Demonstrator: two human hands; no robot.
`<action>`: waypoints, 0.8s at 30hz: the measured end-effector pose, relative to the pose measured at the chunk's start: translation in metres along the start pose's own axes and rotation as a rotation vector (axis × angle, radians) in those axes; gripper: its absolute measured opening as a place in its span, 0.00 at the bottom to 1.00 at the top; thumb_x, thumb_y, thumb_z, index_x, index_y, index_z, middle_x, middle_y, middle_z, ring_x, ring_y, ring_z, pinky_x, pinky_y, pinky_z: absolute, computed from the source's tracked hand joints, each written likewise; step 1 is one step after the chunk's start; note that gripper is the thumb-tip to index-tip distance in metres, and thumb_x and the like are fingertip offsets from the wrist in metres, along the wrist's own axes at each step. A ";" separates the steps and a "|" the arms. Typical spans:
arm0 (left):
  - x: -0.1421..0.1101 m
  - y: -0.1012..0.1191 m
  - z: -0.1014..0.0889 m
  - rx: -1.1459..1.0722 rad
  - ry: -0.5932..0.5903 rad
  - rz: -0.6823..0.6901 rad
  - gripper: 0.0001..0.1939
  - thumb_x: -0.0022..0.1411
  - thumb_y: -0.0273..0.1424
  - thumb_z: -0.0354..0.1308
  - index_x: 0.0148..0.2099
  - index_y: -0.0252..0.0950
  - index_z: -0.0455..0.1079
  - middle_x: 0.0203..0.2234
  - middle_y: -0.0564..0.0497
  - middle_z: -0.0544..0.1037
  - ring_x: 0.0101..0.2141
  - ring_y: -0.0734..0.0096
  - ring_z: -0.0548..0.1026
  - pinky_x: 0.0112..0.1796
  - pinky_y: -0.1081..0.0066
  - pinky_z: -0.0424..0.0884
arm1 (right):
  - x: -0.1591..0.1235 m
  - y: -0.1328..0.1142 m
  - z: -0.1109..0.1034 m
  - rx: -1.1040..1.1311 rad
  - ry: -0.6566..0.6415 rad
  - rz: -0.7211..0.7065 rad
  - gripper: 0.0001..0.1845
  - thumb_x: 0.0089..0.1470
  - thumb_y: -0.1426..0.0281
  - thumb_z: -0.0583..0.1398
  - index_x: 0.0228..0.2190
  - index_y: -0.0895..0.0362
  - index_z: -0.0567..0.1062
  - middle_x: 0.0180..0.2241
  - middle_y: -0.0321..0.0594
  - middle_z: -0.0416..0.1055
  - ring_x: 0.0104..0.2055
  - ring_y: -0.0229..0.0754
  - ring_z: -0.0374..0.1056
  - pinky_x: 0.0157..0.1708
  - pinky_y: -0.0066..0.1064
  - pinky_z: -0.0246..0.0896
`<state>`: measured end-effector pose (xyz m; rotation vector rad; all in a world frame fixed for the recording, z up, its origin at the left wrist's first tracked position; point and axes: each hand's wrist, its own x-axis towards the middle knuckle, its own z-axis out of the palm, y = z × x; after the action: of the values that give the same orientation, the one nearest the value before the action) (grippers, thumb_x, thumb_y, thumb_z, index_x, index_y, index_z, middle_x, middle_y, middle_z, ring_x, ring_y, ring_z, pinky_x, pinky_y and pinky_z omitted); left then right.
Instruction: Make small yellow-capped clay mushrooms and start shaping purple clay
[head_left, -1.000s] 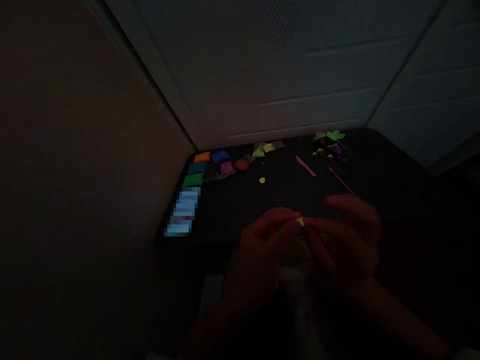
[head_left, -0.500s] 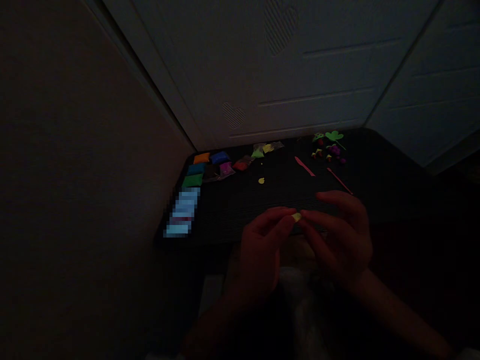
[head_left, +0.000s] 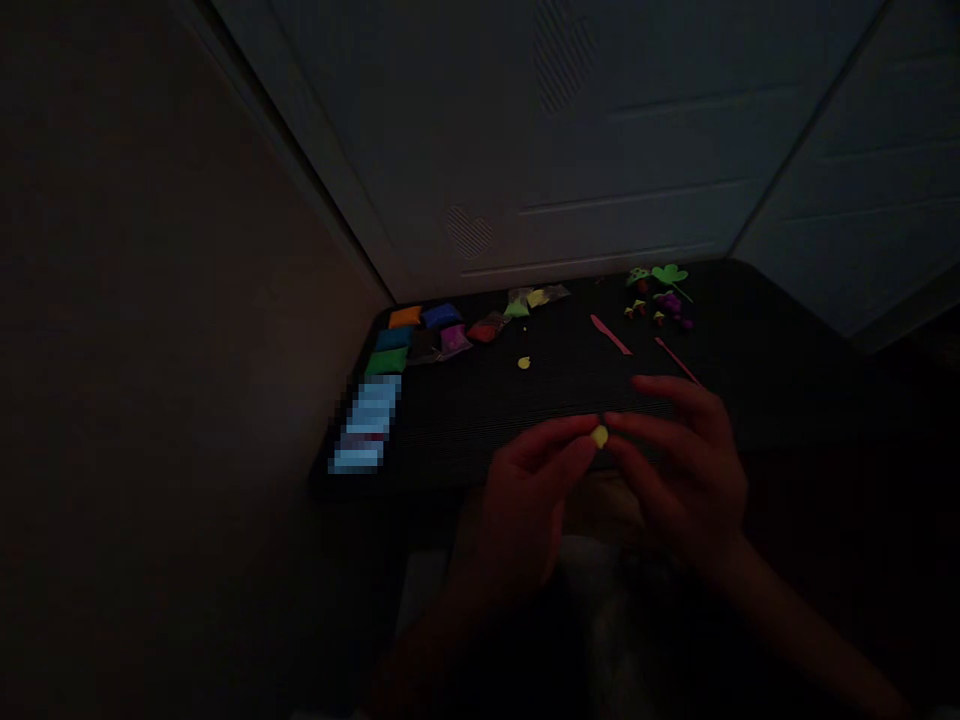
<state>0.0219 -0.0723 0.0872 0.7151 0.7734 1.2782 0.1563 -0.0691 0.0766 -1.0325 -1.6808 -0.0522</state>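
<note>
The scene is very dark. My left hand (head_left: 525, 495) and my right hand (head_left: 686, 470) meet above the near edge of a black table (head_left: 750, 360). Between their fingertips they pinch a small yellow piece of clay (head_left: 599, 436). Both hands have fingers curled toward it; my right hand's index finger sticks out to the left above the piece. Another small yellow lump (head_left: 523, 363) lies on the table beyond my hands.
Coloured clay packets (head_left: 420, 335) lie at the table's back left, with a blurred blue-white card (head_left: 367, 425) in front of them. Two thin red tools (head_left: 611, 335) and small clay figures (head_left: 660, 290) sit at the back right. White panelled doors stand behind.
The hands have shifted slightly up and the yellow piece has turned between the fingertips, looking rounder now. Nothing on the table has moved.
</note>
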 end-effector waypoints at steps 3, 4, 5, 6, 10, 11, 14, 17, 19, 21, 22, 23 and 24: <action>0.000 0.001 0.000 0.039 0.030 0.006 0.12 0.46 0.27 0.64 0.37 0.40 0.76 0.32 0.51 0.79 0.34 0.71 0.75 0.38 0.71 0.70 | 0.000 0.001 0.000 0.009 -0.026 0.003 0.13 0.48 0.74 0.61 0.37 0.48 0.73 0.45 0.39 0.66 0.47 0.47 0.63 0.43 0.46 0.63; 0.001 0.001 -0.001 0.059 0.031 0.015 0.13 0.47 0.27 0.63 0.38 0.40 0.75 0.32 0.51 0.79 0.34 0.71 0.75 0.37 0.71 0.70 | 0.000 0.002 0.000 0.003 -0.030 -0.009 0.13 0.48 0.74 0.61 0.37 0.48 0.73 0.45 0.39 0.66 0.47 0.47 0.63 0.42 0.46 0.63; 0.001 0.002 -0.001 0.079 0.027 0.025 0.13 0.47 0.27 0.63 0.39 0.40 0.75 0.32 0.51 0.79 0.34 0.71 0.75 0.37 0.71 0.70 | 0.001 0.002 0.000 -0.006 -0.034 -0.024 0.13 0.48 0.74 0.61 0.37 0.48 0.73 0.45 0.39 0.66 0.47 0.47 0.64 0.42 0.45 0.63; 0.001 0.002 -0.002 0.101 0.020 0.035 0.14 0.48 0.27 0.63 0.40 0.41 0.75 0.32 0.51 0.79 0.34 0.71 0.75 0.37 0.71 0.70 | 0.001 0.003 0.000 -0.016 -0.037 -0.038 0.13 0.48 0.74 0.61 0.37 0.48 0.73 0.44 0.39 0.66 0.47 0.47 0.64 0.42 0.45 0.63; 0.001 0.003 -0.007 0.196 0.000 0.077 0.15 0.50 0.26 0.61 0.42 0.42 0.73 0.34 0.52 0.79 0.37 0.71 0.74 0.39 0.71 0.69 | 0.004 0.004 -0.002 -0.041 -0.073 -0.070 0.15 0.47 0.75 0.61 0.39 0.49 0.72 0.45 0.40 0.66 0.47 0.46 0.64 0.43 0.43 0.63; 0.001 0.003 -0.007 0.218 -0.003 0.086 0.15 0.50 0.26 0.61 0.42 0.43 0.73 0.34 0.53 0.79 0.37 0.71 0.74 0.39 0.72 0.69 | 0.005 0.005 -0.003 -0.038 -0.098 -0.071 0.15 0.48 0.75 0.61 0.40 0.50 0.72 0.45 0.40 0.66 0.48 0.46 0.63 0.43 0.43 0.62; 0.000 0.005 -0.009 0.278 -0.008 0.106 0.16 0.51 0.26 0.61 0.44 0.44 0.72 0.34 0.54 0.78 0.37 0.73 0.74 0.39 0.74 0.69 | 0.005 0.006 -0.004 -0.018 -0.160 -0.074 0.14 0.49 0.75 0.60 0.39 0.51 0.72 0.47 0.41 0.66 0.49 0.46 0.62 0.44 0.43 0.62; -0.001 0.006 -0.010 0.318 -0.002 0.123 0.16 0.52 0.27 0.60 0.45 0.43 0.71 0.35 0.54 0.78 0.37 0.72 0.74 0.38 0.74 0.69 | 0.005 0.007 -0.004 -0.036 -0.147 -0.094 0.13 0.48 0.75 0.60 0.38 0.50 0.73 0.46 0.40 0.66 0.48 0.47 0.63 0.45 0.44 0.61; -0.001 0.005 -0.010 0.321 -0.004 0.122 0.17 0.52 0.27 0.60 0.45 0.43 0.71 0.35 0.53 0.78 0.36 0.72 0.74 0.37 0.74 0.69 | 0.004 0.007 -0.003 -0.050 -0.121 -0.112 0.14 0.48 0.75 0.61 0.38 0.50 0.73 0.45 0.40 0.67 0.48 0.47 0.63 0.44 0.44 0.61; -0.001 0.005 -0.010 0.314 -0.012 0.117 0.17 0.52 0.27 0.60 0.46 0.43 0.71 0.35 0.54 0.78 0.35 0.73 0.74 0.36 0.74 0.69 | 0.003 0.007 -0.002 -0.048 -0.109 -0.113 0.15 0.47 0.75 0.61 0.39 0.51 0.72 0.44 0.40 0.67 0.47 0.46 0.63 0.44 0.44 0.62; -0.001 0.004 -0.010 0.307 -0.015 0.114 0.17 0.52 0.27 0.60 0.46 0.43 0.71 0.35 0.54 0.78 0.35 0.73 0.74 0.35 0.75 0.69 | 0.003 0.007 -0.002 -0.042 -0.111 -0.110 0.15 0.47 0.76 0.61 0.39 0.52 0.72 0.44 0.41 0.67 0.47 0.46 0.63 0.44 0.43 0.62; -0.001 0.004 -0.010 0.298 -0.019 0.112 0.17 0.52 0.27 0.60 0.46 0.43 0.71 0.35 0.53 0.78 0.34 0.73 0.75 0.34 0.75 0.69 | 0.002 0.007 -0.002 -0.037 -0.116 -0.108 0.14 0.47 0.76 0.61 0.39 0.52 0.72 0.44 0.41 0.67 0.47 0.46 0.63 0.44 0.43 0.62; -0.001 0.004 -0.010 0.289 -0.022 0.108 0.17 0.52 0.27 0.60 0.46 0.43 0.70 0.35 0.53 0.78 0.34 0.73 0.75 0.33 0.76 0.69 | 0.002 0.007 -0.002 -0.037 -0.119 -0.110 0.14 0.48 0.76 0.61 0.39 0.53 0.72 0.44 0.41 0.67 0.47 0.46 0.63 0.44 0.43 0.62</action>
<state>0.0112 -0.0728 0.0846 1.0129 0.9226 1.2664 0.1626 -0.0646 0.0762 -0.9862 -1.8507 -0.0955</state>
